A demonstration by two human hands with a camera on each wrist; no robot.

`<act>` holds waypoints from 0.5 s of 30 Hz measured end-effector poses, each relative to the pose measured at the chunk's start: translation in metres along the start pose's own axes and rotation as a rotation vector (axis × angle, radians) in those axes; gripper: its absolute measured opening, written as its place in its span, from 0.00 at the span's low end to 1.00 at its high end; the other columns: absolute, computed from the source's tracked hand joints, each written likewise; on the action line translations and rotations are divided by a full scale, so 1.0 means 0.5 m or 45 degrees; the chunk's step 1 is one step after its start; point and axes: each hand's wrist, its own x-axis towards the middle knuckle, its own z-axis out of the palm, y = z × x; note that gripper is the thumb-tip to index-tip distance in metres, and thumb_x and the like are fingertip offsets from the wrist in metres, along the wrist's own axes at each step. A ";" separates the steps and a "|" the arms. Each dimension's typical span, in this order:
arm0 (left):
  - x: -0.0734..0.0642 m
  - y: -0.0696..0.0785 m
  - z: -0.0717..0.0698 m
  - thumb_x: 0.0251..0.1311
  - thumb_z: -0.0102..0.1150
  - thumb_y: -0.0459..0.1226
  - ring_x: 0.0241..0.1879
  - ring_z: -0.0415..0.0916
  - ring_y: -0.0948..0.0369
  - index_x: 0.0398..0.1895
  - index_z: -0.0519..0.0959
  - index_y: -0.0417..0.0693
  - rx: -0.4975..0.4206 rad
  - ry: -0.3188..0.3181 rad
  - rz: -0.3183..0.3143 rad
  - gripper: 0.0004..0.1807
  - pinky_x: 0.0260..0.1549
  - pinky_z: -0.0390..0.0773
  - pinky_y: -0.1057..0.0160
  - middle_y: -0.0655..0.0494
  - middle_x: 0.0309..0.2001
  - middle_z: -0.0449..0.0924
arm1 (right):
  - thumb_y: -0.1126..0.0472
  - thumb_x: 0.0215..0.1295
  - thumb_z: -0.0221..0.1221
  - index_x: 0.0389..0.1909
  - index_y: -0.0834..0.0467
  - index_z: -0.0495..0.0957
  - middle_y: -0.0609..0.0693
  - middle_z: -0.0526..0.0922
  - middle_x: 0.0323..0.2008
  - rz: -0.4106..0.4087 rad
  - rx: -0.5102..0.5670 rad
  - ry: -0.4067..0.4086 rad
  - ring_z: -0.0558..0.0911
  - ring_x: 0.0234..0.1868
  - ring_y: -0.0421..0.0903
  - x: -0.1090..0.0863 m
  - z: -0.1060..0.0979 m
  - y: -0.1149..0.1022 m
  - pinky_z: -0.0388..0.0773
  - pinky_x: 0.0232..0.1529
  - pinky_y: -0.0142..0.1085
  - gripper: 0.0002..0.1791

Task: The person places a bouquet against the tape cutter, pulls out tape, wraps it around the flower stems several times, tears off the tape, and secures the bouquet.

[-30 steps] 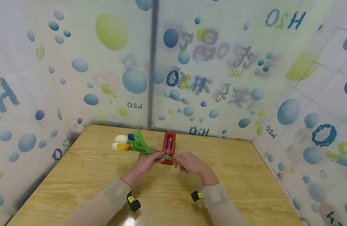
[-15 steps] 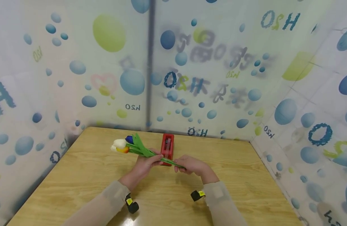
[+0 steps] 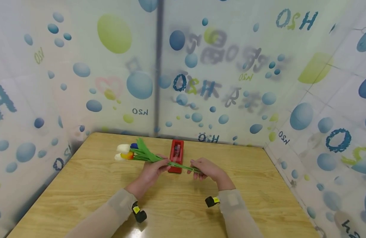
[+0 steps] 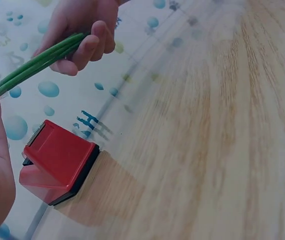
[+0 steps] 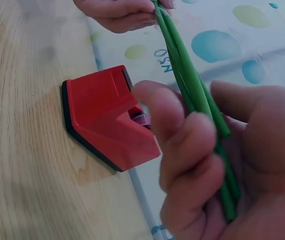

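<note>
R hand (image 3: 206,168) has shifted right, away fr. L hand (image 3: 154,168); tulip bunch (image 3: 145,153) sits less slanted. Both hands grasp its stems (image 3: 186,167), L midway, R nr ends, above tabletop (image 3: 245,185) by red tape dispenser (image 3: 177,150); more stem exposed, prob. easier to work on

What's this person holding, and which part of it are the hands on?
A bunch of flowers, by its green stems: the left hand grips them partway along, and the right hand curls around their lower ends.

Two hands (image 3: 153,169), four tulips (image 3: 148,153), one tape dispenser (image 3: 177,158), two cameras (image 3: 140,216), one table (image 3: 174,205)
</note>
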 end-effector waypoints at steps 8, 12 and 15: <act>-0.002 0.001 0.000 0.73 0.56 0.23 0.35 0.88 0.64 0.32 0.83 0.50 -0.018 -0.050 -0.003 0.15 0.41 0.91 0.68 0.56 0.34 0.87 | 0.42 0.88 0.41 0.52 0.73 0.84 0.45 0.84 0.21 -0.023 0.105 0.022 0.74 0.15 0.36 0.002 -0.001 -0.001 0.76 0.19 0.27 0.37; 0.000 -0.002 -0.002 0.73 0.56 0.23 0.35 0.88 0.64 0.33 0.83 0.50 -0.014 -0.058 0.011 0.15 0.41 0.91 0.68 0.57 0.34 0.87 | 0.43 0.88 0.43 0.52 0.73 0.83 0.46 0.84 0.21 -0.054 0.108 -0.004 0.74 0.15 0.36 0.006 0.003 0.001 0.76 0.18 0.27 0.36; 0.001 -0.004 -0.002 0.72 0.59 0.24 0.34 0.88 0.64 0.34 0.83 0.48 -0.017 -0.048 0.003 0.12 0.40 0.91 0.68 0.56 0.34 0.88 | 0.43 0.87 0.44 0.52 0.73 0.84 0.45 0.84 0.21 -0.081 0.104 -0.020 0.74 0.15 0.37 0.010 0.006 0.007 0.73 0.17 0.28 0.36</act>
